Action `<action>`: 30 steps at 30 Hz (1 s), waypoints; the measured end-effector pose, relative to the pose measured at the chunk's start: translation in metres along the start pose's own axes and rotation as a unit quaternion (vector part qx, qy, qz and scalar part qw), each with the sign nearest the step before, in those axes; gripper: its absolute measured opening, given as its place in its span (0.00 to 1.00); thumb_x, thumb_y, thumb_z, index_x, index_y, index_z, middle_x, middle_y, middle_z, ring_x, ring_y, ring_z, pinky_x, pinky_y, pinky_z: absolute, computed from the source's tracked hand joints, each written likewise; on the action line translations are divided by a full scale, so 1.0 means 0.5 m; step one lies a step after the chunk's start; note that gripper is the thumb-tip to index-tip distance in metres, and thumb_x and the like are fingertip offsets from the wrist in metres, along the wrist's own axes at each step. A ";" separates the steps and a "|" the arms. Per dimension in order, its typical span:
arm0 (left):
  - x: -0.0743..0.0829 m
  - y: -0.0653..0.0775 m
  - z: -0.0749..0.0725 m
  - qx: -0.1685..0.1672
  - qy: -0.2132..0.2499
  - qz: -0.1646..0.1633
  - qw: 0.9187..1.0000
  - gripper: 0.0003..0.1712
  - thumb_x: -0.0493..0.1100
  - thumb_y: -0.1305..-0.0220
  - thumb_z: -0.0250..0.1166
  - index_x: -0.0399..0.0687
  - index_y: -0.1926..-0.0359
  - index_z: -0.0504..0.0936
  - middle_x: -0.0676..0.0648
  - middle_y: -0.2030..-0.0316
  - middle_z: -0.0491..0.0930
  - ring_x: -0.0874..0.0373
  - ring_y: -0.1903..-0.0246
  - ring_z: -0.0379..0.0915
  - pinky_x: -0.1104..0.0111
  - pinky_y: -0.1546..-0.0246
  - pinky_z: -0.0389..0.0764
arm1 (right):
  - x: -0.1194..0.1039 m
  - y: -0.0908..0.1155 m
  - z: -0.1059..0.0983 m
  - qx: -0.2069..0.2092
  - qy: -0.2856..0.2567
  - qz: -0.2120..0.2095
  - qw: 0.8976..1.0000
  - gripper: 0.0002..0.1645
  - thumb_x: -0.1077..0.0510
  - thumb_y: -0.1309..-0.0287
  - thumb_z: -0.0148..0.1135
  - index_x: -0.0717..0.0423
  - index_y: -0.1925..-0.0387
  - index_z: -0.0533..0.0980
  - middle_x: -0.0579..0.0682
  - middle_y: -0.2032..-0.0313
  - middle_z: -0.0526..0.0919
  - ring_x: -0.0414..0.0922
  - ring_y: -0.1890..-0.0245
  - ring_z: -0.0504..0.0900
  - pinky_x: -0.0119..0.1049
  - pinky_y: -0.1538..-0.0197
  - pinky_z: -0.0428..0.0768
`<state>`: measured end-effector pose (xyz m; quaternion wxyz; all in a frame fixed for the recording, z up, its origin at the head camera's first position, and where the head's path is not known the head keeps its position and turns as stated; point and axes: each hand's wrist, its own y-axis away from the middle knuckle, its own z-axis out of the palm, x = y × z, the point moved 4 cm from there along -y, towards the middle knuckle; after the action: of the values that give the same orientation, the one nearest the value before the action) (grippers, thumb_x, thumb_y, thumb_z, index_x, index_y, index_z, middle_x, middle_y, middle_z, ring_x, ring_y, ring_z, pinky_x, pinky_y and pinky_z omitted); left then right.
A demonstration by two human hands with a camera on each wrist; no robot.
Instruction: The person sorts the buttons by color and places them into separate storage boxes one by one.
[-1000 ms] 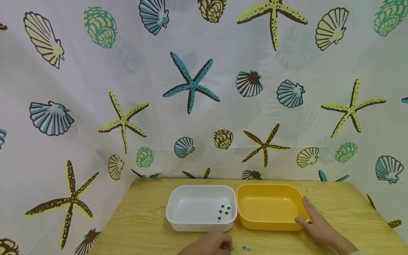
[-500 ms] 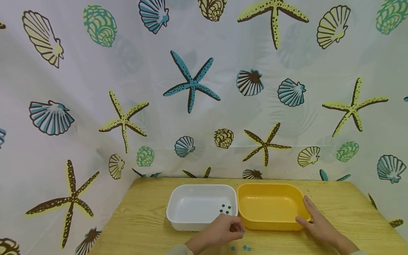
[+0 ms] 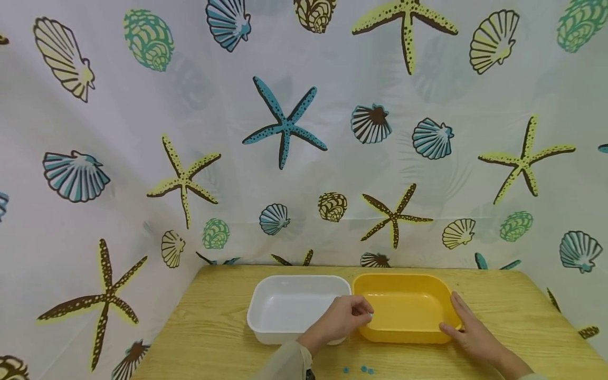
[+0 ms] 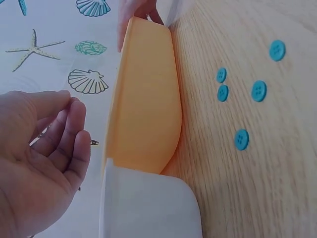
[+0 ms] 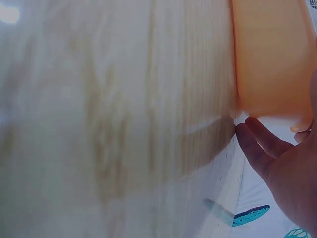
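Note:
My left hand [image 3: 339,319] is raised over the neighbouring rims of the white basin [image 3: 253,316] and the yellow basin [image 3: 404,336], and its thumb and forefinger pinch a small blue button [image 3: 370,315]. In the left wrist view the left hand [image 4: 44,153] has its fingers bent, and the pinched button is hidden. At the yellow basin's right end, my right hand [image 3: 477,335] holds the wall, thumb at the rim and fingers along the outside. The right wrist view shows the right hand's fingertips low against the orange-looking wall [image 5: 275,59].
Several blue four-hole buttons [image 4: 259,91] lie loose on the wooden table [image 3: 204,327] in front of the basins. A white curtain [image 3: 228,184] printed with starfish and shells hangs behind and at both sides.
My left hand picked up a blue button from the table and moved up and right to the yellow basin's near-left rim, covering the dark green buttons in the white basin. The right hand stayed.

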<state>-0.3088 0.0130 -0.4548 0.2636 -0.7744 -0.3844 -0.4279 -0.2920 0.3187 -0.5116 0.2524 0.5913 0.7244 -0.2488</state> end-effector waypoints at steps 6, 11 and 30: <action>-0.006 -0.023 0.006 0.010 0.010 0.000 1.000 0.06 0.38 0.36 0.62 0.39 0.62 0.82 0.55 0.74 0.77 0.61 0.73 0.75 0.73 0.72 0.75 | 0.002 -0.003 0.002 0.003 0.006 -0.003 1.000 0.53 0.43 0.35 0.55 0.74 0.30 0.39 0.73 0.31 0.37 0.71 0.33 0.41 0.65 0.39 0.49; -0.007 -0.037 0.013 0.005 0.030 0.002 1.000 0.06 0.37 0.37 0.62 0.38 0.61 0.81 0.54 0.73 0.78 0.55 0.71 0.77 0.73 0.73 0.75 | 0.002 -0.002 0.004 0.001 0.003 -0.002 1.000 0.54 0.42 0.36 0.55 0.74 0.31 0.39 0.73 0.31 0.37 0.71 0.33 0.41 0.65 0.40 0.51; -0.033 -0.062 0.015 0.028 0.027 -0.009 0.999 0.05 0.38 0.36 0.63 0.41 0.61 0.81 0.54 0.74 0.77 0.54 0.72 0.76 0.73 0.75 0.73 | -0.003 0.000 0.002 0.004 0.004 -0.008 1.000 0.53 0.44 0.35 0.55 0.75 0.31 0.39 0.73 0.31 0.37 0.71 0.34 0.41 0.65 0.40 0.51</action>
<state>-0.3364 0.0297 -0.4703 0.2916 -0.7517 -0.3957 -0.4396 -0.2915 0.3169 -0.5114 0.2457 0.5875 0.7289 -0.2513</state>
